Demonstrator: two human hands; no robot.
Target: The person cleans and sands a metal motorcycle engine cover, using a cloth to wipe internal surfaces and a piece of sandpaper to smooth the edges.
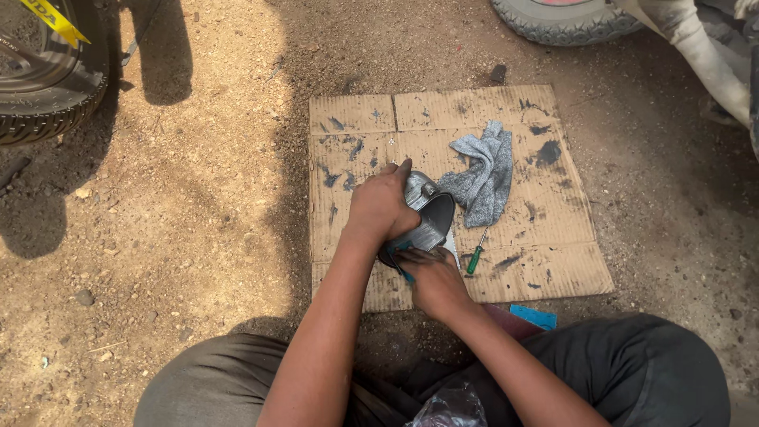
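Both my hands worked over the stained brown cardboard sheet on the dirt. My right hand, at its near edge, pinched a small teal tool. My left hand clasped the grey metal housing at the sheet's middle. Beside it lay a green-handled screwdriver; farther on, a crumpled grey rag.

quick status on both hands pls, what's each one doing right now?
Left hand: closed over the top of the grey metal part, holding it on the cardboard.
Right hand: gripping the part's lower end; a blue-green bit shows at its fingers.
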